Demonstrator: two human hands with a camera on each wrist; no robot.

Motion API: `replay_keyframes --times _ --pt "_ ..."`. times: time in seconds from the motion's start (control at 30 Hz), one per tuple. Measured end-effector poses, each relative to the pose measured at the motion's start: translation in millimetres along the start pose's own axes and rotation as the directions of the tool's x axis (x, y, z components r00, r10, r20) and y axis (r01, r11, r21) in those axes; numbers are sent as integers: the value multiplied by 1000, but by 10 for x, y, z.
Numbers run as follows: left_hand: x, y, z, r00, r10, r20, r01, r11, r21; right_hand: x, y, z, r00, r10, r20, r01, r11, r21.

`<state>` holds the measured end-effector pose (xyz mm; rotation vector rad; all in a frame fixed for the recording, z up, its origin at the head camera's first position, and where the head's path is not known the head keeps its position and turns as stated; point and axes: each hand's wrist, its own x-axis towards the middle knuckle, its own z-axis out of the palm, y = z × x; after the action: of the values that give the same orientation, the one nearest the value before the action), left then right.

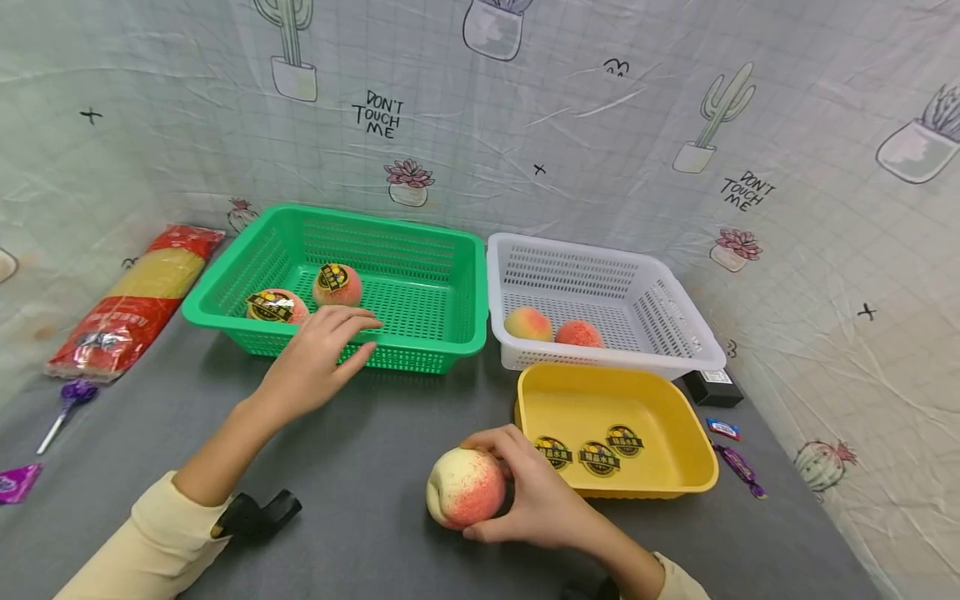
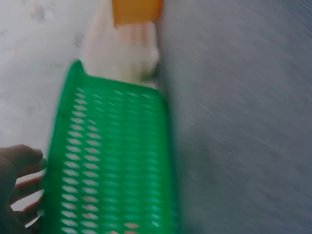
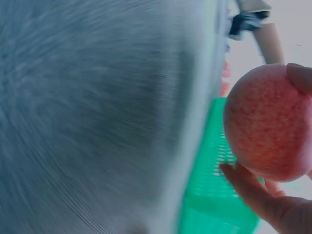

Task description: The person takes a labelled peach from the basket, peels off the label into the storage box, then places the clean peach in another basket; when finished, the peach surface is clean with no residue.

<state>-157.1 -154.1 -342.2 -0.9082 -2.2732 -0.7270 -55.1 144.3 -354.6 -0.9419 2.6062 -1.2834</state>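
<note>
My right hand (image 1: 536,492) grips a yellow and pink peach (image 1: 467,489) over the grey table, left of the yellow tray (image 1: 542,385). In the right wrist view the peach (image 3: 270,124) shows its red side between thumb and fingers. My left hand (image 1: 321,357) is over the near rim of the green basket (image 1: 420,354), fingers loosely extended and holding nothing. Inside that basket sit two peaches with black and gold stickers, one peach (image 1: 337,287) farther back and one peach (image 1: 279,307) partly behind the hand. Three round stickers (image 1: 600,458) lie in the yellow tray.
Two peaches without visible stickers (image 1: 528,323) sit in a white basket (image 1: 637,360) at the back right. A red and yellow packet (image 1: 135,304), a purple lollipop (image 1: 75,393) and a wrapped sweet lie left. A black box (image 1: 712,388) and small candies (image 1: 741,471) lie right.
</note>
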Motion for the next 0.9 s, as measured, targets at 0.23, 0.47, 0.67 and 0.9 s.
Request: replay_keyframes --times 0.23,0.47,0.67,0.9 --pt "-77 -117 9 992 -125 24 126 992 -6 -35 -167 -585 981 -103 -168 111 993 43" --pt "-79 -121 -2 990 -138 24 138 990 -25 111 -46 -1390 933 90 -349 -122 990 -69" --pt "-76 -119 13 990 -140 26 140 990 -30 250 362 -1948 881 214 -422 -321 925 -202" --pt "-73 -122 37 992 -124 17 125 991 -42 370 848 -2248 845 407 -348 -486 856 -177"
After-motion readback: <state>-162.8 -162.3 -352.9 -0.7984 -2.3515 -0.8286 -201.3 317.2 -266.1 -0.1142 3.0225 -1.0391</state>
